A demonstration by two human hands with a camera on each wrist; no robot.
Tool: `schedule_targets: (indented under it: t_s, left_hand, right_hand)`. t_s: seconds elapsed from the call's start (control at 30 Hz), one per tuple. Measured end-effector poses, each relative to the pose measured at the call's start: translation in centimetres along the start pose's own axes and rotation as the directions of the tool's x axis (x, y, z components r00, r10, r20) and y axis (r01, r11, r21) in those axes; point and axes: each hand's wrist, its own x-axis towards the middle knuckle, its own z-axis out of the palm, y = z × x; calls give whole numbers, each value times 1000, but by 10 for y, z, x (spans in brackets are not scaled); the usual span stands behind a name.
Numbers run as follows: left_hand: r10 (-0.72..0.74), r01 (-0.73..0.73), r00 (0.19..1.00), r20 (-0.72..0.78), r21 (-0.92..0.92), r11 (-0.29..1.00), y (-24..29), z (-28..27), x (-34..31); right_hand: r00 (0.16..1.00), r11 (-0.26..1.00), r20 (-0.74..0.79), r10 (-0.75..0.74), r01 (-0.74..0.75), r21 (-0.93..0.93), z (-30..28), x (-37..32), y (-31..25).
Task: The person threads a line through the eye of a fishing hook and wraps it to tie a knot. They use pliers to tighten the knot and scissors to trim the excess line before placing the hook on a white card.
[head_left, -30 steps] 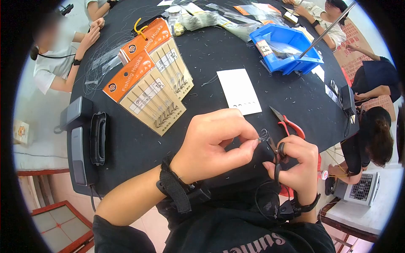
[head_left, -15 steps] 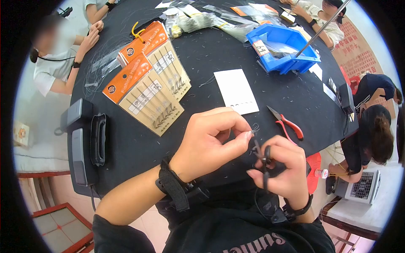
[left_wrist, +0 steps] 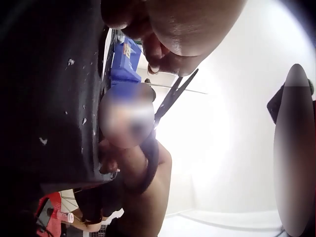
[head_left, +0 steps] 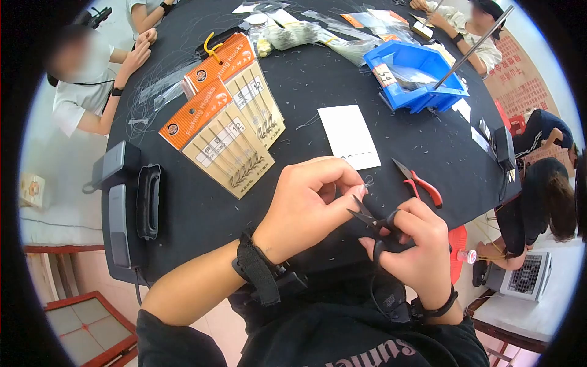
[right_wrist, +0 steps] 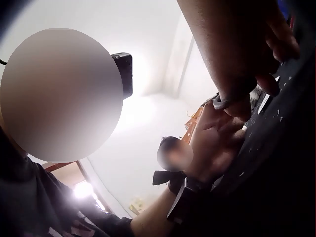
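Between thumb and forefinger, the left hand [head_left: 315,196] pinches a small bundle of fishing hooks [head_left: 367,183], whose thin loops stick out past the fingertips. The right hand [head_left: 419,244] has its thumb and fingers in the handles of dark scissors [head_left: 370,218]. Their blades are parted and point at the left thumb, just below the hooks. In the left wrist view the scissors [left_wrist: 174,98] show spread blades beneath the left fingers. A white card [head_left: 348,136] with a row of small dark marks along its lower edge lies beyond the hands.
Red-handled pliers [head_left: 425,183] lie right of the card. Orange-topped hook packets [head_left: 223,144] lie to the left, with grey devices [head_left: 120,226] at the table's left edge. A blue bin [head_left: 416,76], clear bags and a jar [head_left: 258,33] stand farther back. Other people sit around the black table.
The right hand has drawn slightly left and down, and the scissors now point left with blades apart. The left hand has shifted a little left, still pinching the hooks.
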Motion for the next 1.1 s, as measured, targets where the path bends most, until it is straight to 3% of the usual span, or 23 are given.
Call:
schedule_targets:
  t_s: [0.17,0.33,0.53,1.1]
  left_hand:
    - [-37,31,998,-53,-97,995,-6,-1,1]
    - [-54,49,998,-44,-99,994,-5,-2,2]
    - [50,-50,999,5,34,998,1,-2,1]
    - [168,-170,985,37,66,983,0,-2,1]
  right_hand:
    - [1000,998,-9,16,-17,-64,-6,-7,14]
    - [998,992,-27,64,-61,113,-8,-7,21]
    - [993,981,11,118,-118,153,-7,-9,21]
    - [994,982,60,86,-95,162,-5,-12,23]
